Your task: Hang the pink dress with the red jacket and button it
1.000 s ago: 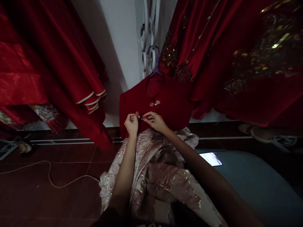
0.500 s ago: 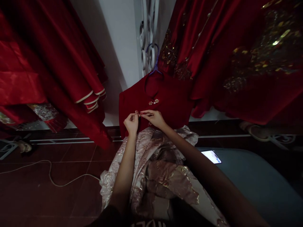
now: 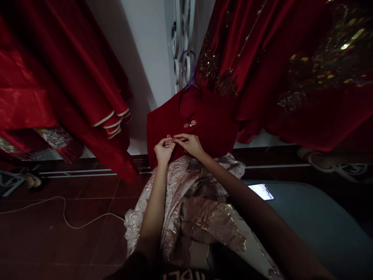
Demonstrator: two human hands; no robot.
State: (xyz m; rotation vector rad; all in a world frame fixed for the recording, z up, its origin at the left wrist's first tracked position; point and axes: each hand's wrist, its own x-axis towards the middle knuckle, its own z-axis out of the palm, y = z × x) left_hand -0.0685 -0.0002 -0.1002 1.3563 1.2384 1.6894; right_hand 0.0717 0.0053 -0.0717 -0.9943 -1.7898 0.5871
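Observation:
A dark red top (image 3: 210,124) hangs on a blue hanger (image 3: 190,74) in front of me. Both my hands meet at its front edge. My left hand (image 3: 163,149) pinches a small beaded clasp (image 3: 170,137) on the fabric. My right hand (image 3: 190,144) grips the other side of the same clasp, fingertips touching the left ones. A second beaded clasp (image 3: 189,124) sits closed a little higher on the top. Below my arms, a pale pink and gold brocade skirt (image 3: 201,210) drapes down.
Long red gowns hang at the left (image 3: 67,89) and right (image 3: 291,70), the right one with gold sequins. A lit phone (image 3: 261,191) lies on a grey-blue seat (image 3: 314,229). A white cable (image 3: 64,217) trails over the dark red tiled floor. A white ornate rack (image 3: 180,42) stands behind.
My hands have drawn closer together at the lower clasp and risen slightly. The view has shifted a little.

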